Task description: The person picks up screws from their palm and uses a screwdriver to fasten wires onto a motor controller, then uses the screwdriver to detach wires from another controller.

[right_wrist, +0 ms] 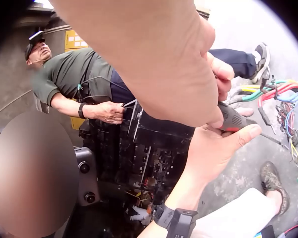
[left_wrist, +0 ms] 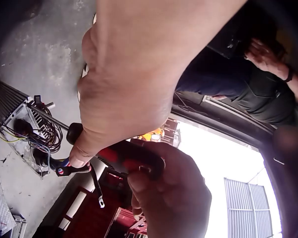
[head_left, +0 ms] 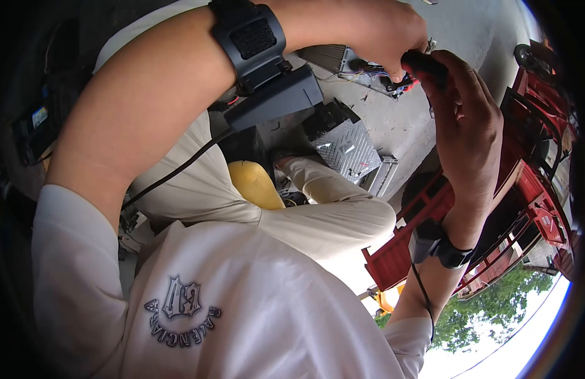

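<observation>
Before me, right hand (head_left: 470, 126) gripping a screwdriver (head_left: 425, 67) (red-and-black), left hand (head_left: 381, 41) with fingers curled round it too, shaft (left_wrist: 50, 118) by wires (left_wrist: 48, 139).

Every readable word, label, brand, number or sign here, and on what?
"LENCIA": middle of the arched print on the white shirt; end letters unclear.
Shirt emblem: too stylised to read surely.
Too small: coloured label at left edge, white squares on yellow panel.

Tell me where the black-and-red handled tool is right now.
In the head view's upper right, the black-and-red handled tool is held between the left hand and right hand, left of the red metal frame.
</observation>
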`<control>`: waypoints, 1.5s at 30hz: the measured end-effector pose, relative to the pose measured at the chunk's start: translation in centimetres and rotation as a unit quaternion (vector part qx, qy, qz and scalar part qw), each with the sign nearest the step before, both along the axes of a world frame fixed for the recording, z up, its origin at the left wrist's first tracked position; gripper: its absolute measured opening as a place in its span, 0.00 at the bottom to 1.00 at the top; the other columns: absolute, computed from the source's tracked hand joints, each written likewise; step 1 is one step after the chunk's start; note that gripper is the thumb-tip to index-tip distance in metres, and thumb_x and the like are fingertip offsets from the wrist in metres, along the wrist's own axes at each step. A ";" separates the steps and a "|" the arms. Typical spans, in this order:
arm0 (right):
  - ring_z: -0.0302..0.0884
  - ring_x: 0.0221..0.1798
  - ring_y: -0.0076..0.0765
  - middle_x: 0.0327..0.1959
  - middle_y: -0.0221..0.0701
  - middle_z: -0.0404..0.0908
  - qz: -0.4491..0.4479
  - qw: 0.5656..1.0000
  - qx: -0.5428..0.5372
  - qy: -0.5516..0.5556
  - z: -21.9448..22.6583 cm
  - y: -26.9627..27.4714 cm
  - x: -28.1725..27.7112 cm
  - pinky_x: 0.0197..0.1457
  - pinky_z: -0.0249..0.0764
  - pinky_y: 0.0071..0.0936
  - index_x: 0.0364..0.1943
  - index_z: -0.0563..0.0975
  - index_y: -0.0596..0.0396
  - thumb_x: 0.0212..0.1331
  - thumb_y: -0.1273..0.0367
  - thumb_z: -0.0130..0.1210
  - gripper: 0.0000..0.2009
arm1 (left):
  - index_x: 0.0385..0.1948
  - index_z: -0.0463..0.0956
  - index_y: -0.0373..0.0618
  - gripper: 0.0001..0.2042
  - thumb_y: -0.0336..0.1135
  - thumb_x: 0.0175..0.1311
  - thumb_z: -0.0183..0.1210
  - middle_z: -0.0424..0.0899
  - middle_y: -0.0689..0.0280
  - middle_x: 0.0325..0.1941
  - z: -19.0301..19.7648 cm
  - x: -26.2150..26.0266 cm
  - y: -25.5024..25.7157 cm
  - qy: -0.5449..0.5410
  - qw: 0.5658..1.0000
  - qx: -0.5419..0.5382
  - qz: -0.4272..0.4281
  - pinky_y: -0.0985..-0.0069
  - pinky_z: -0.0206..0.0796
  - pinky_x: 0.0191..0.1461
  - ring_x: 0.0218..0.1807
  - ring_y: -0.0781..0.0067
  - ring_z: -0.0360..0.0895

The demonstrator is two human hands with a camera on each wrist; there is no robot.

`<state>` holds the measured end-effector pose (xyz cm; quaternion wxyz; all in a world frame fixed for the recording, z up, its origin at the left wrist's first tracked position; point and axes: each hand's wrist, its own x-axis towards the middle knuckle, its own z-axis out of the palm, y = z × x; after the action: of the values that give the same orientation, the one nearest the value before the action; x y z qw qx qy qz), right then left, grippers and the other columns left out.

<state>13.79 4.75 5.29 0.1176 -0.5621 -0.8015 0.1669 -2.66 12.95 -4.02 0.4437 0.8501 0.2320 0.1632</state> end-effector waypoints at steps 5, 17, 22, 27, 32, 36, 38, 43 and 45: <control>0.85 0.29 0.42 0.28 0.34 0.86 -0.035 0.993 -0.036 -0.103 0.2 -0.1 0.3 0.30 0.75 0.34 0.32 0.77 0.55 0.63 0.61 0.66 0.14 | 0.36 0.87 0.39 0.15 0.36 0.47 0.73 0.88 0.49 0.35 0.3 -0.6 -0.3 -0.025 1.000 0.007 0.002 0.61 0.77 0.49 0.41 0.49 0.87; 0.82 0.26 0.36 0.33 0.35 0.84 -0.071 0.986 -0.068 -0.134 0.1 -0.2 0.9 0.30 0.75 0.34 0.50 0.80 0.52 0.61 0.67 0.67 0.14 | 0.35 0.87 0.39 0.14 0.35 0.48 0.73 0.87 0.48 0.33 0.2 0.3 0.6 0.039 0.998 -0.042 -0.018 0.60 0.77 0.46 0.40 0.48 0.87; 0.82 0.28 0.35 0.34 0.35 0.85 -0.021 0.992 -0.045 -0.120 0.7 -0.5 0.9 0.31 0.75 0.34 0.51 0.80 0.52 0.62 0.69 0.66 0.14 | 0.35 0.87 0.39 0.13 0.35 0.49 0.74 0.87 0.48 0.34 1.0 0.9 0.3 0.111 0.994 -0.015 0.009 0.59 0.77 0.48 0.41 0.48 0.86; 0.82 0.31 0.34 0.35 0.36 0.84 -0.022 0.998 -0.025 -0.054 -0.2 -0.5 1.3 0.32 0.76 0.33 0.52 0.79 0.54 0.62 0.70 0.66 0.15 | 0.36 0.87 0.39 0.14 0.35 0.49 0.74 0.87 0.48 0.35 1.0 0.1 0.7 0.084 0.996 -0.023 -0.014 0.59 0.77 0.47 0.42 0.48 0.86; 0.81 0.32 0.35 0.34 0.35 0.84 -0.025 0.992 -0.035 -0.120 0.1 0.3 1.1 0.31 0.75 0.33 0.51 0.79 0.55 0.62 0.70 0.66 0.14 | 0.36 0.87 0.39 0.14 0.36 0.48 0.75 0.87 0.48 0.35 0.7 0.4 0.5 0.035 0.999 -0.033 -0.010 0.60 0.77 0.46 0.41 0.48 0.86; 0.81 0.32 0.34 0.34 0.35 0.83 0.019 0.996 -0.012 -0.087 0.2 0.3 1.1 0.30 0.74 0.36 0.48 0.80 0.55 0.61 0.67 0.67 0.14 | 0.34 0.87 0.40 0.13 0.35 0.47 0.74 0.88 0.49 0.34 0.3 1.0 0.7 0.078 0.996 -0.040 0.003 0.60 0.77 0.45 0.40 0.49 0.86; 0.81 0.30 0.36 0.32 0.36 0.83 0.010 0.997 -0.008 -0.080 -0.1 0.3 1.0 0.29 0.74 0.36 0.46 0.81 0.56 0.61 0.65 0.67 0.14 | 0.34 0.87 0.40 0.13 0.34 0.47 0.74 0.87 0.49 0.34 0.5 0.8 0.8 0.073 0.996 -0.041 0.000 0.60 0.77 0.45 0.40 0.49 0.86; 0.80 0.26 0.40 0.28 0.36 0.82 -0.009 0.994 0.000 -0.111 -0.3 0.3 1.1 0.28 0.73 0.36 0.41 0.80 0.57 0.63 0.64 0.66 0.12 | 0.33 0.87 0.40 0.11 0.34 0.48 0.72 0.87 0.49 0.33 1.3 0.3 1.2 0.058 0.996 -0.061 -0.032 0.60 0.77 0.45 0.39 0.49 0.86; 0.80 0.25 0.41 0.28 0.36 0.82 0.008 0.998 0.027 -0.056 -0.3 0.2 0.8 0.28 0.72 0.36 0.40 0.79 0.57 0.63 0.64 0.66 0.12 | 0.33 0.87 0.41 0.11 0.34 0.47 0.72 0.87 0.49 0.33 1.0 0.5 1.0 0.053 0.997 -0.052 -0.014 0.60 0.78 0.45 0.39 0.50 0.86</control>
<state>14.57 4.97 5.00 0.0864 -0.5604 -0.8157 0.1143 -2.12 13.90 -3.01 0.4764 0.8367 0.2515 0.0990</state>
